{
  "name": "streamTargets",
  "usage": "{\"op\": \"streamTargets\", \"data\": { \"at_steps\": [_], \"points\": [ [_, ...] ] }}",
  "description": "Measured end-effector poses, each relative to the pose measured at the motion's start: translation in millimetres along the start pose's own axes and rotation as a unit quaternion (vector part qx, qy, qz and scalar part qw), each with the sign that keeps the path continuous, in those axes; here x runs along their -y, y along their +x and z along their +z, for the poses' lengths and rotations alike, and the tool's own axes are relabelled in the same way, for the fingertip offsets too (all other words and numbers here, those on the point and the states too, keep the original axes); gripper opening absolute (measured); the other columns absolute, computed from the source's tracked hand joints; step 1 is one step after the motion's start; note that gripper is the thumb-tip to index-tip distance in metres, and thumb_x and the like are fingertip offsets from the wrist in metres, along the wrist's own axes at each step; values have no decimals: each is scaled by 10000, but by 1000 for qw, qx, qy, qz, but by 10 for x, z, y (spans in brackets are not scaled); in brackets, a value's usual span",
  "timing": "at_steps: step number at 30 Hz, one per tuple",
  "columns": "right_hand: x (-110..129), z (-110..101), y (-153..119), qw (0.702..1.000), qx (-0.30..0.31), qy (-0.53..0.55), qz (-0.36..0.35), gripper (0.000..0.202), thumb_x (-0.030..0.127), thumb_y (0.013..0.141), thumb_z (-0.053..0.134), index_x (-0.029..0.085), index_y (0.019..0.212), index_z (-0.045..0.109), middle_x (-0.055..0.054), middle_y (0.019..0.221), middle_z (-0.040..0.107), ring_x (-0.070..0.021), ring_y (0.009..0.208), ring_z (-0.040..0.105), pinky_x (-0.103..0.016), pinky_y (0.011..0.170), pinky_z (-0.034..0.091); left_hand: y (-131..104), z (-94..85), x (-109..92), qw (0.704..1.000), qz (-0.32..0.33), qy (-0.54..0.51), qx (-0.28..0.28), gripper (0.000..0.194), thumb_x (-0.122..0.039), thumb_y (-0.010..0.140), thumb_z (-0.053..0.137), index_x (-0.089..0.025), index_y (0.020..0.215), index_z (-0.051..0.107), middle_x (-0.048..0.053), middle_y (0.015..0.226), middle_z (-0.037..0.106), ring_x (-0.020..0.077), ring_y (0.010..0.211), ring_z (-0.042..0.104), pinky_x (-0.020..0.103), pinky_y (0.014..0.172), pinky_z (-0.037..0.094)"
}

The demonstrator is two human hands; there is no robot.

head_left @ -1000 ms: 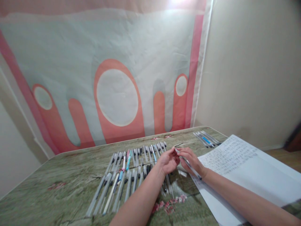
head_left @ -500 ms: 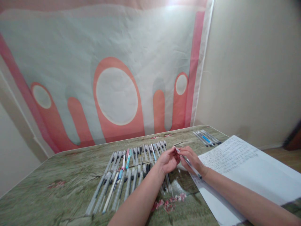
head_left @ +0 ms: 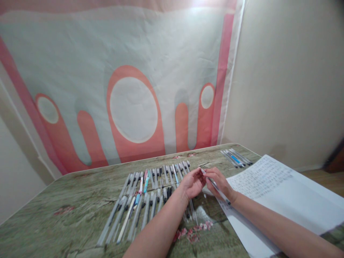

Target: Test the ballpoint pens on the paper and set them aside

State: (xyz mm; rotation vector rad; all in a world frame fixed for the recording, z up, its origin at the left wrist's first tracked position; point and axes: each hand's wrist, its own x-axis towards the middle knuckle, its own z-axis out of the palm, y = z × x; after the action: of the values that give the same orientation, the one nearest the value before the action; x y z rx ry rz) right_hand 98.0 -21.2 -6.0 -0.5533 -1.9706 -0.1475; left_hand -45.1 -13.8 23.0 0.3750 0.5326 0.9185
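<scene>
From where I'm standing, the paper (head_left: 301, 204) is the easiest thing to steer by: a big white sheet, with handwriting on the part farthest from the person. Just off its left edge, the right hand (head_left: 218, 182) grips a slim pen (head_left: 219, 191), fingers wrapped around the barrel. The pen slants, its dark lower end over the paper's left margin and its upper end leaning away to the left. The left hand (head_left: 192, 184) is a little farther left of the paper, palm partly turned up and fingers curled, the fingertips right at the pen's upper end. Whether they pinch it or only touch it, I can't tell. The right forearm crosses above the paper.

Well to the left of the paper, more pens lie side by side in two rows, a far row (head_left: 152, 179) and a near row (head_left: 112, 221). Most look clear with dark bits; a few are pink, turquoise or cream. The left forearm hides some of the near row. Beyond the paper's far left side sits a small bunch (head_left: 236, 161) of pens, one bright blue. All this is on a wood-patterned tabletop (head_left: 67, 195).
</scene>
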Motion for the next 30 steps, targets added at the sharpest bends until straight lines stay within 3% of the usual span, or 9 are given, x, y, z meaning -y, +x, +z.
{"op": "streamTargets", "data": {
  "at_steps": [6,30],
  "points": [
    [36,-22,14,1000,10,-1,-5,312,94,747,475,214,1036,484,-94,986,559,-215,914,540,-408,762,472,17,-8,1,1000,-9,-14,-7,266,-300,815,488,-91,661,546,35,614,568,78,537,527,204,569,437],
    [31,-34,-1,1000,15,11,-6,320,84,735,480,211,1028,476,-84,950,558,-210,893,536,-410,757,461,8,-18,1,1000,-16,-16,1,228,-266,811,502,-84,681,547,43,621,574,83,541,535,213,572,453]
  ]
}}
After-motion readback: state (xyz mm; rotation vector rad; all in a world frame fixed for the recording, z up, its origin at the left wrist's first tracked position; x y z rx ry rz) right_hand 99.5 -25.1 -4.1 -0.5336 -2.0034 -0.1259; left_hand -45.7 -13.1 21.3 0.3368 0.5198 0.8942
